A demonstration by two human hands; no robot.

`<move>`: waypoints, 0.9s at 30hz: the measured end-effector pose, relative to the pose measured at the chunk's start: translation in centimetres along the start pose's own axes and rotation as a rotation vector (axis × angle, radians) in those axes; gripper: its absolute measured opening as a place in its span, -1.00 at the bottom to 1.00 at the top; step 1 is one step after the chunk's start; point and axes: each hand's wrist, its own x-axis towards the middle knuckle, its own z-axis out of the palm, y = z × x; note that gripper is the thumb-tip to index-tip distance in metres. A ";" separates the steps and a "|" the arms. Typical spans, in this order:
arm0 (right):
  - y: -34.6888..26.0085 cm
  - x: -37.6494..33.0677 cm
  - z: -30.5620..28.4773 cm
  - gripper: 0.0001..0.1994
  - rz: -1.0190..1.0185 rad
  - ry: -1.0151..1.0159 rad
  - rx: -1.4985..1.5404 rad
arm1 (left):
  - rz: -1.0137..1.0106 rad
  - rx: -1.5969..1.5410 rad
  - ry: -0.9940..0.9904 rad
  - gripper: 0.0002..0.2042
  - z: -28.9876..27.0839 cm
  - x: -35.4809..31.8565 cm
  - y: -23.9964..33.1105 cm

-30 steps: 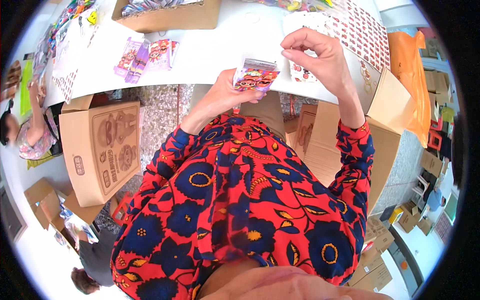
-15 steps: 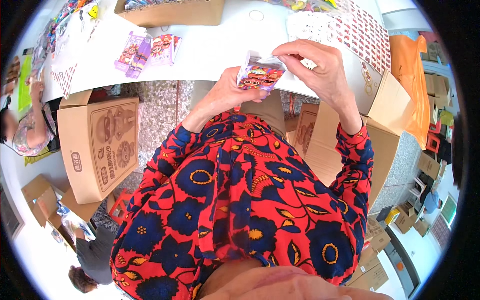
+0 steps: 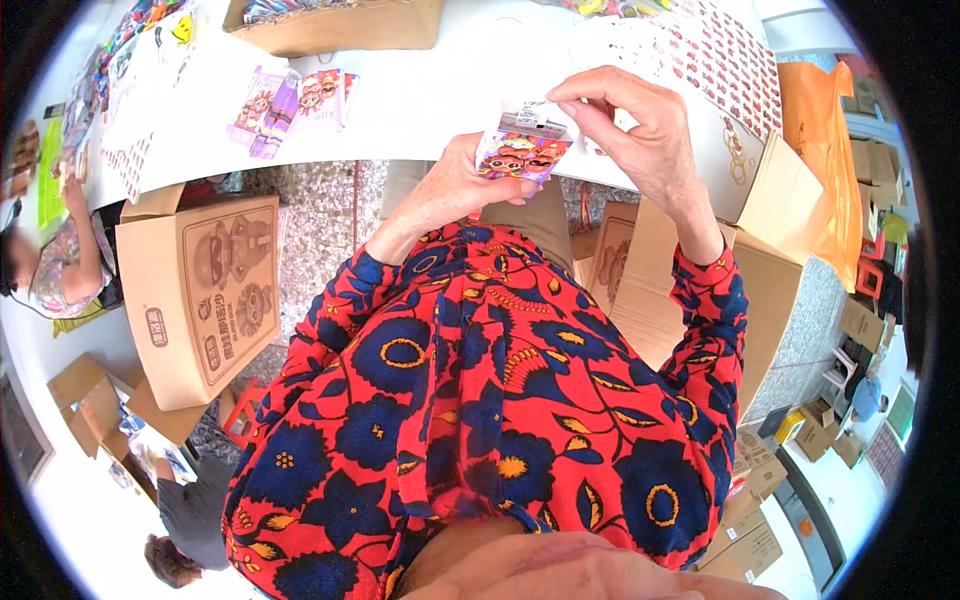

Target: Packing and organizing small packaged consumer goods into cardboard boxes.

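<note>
My left hand (image 3: 447, 190) is wrapped round a small purple cardboard box (image 3: 522, 157) with colourful cartoon figures on its front. The box is held upright over the table's near edge, and its top is open. At that opening stands a small white piece (image 3: 528, 112) with dark fine print; whether it is a flap or a slip I cannot tell. My right hand (image 3: 640, 125) has thumb and forefinger pinched together at the edge of this white piece. Other purple boxes (image 3: 265, 105) of the same kind, some looking flat, lie on the table to the left.
On the white table (image 3: 400, 110) are a shallow carton (image 3: 335, 32) of small packets, sticker sheets (image 3: 725, 65) and rubber bands (image 3: 738, 155). Large cartons stand at left (image 3: 205, 290) and right (image 3: 700, 290). An orange bag (image 3: 815, 150) hangs at right. Another person (image 3: 70, 250) sits far left.
My right fingers have risen slightly at the box's top, and the white piece now shows more upright with its print visible. My left hand keeps its grip on the box.
</note>
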 end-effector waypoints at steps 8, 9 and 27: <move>3.4 -0.2 -2.1 -0.89 0.228 0.106 0.286 | -0.011 0.017 -0.013 -0.70 -0.2 0.0 0.1; 4.4 0.0 -2.6 -0.89 0.231 0.112 0.276 | -0.034 0.025 -0.004 -0.70 -0.3 0.0 0.1; 14.3 -5.6 -3.5 -0.83 0.414 -0.134 -0.495 | 0.183 0.205 0.157 -0.67 -0.1 -0.2 -1.6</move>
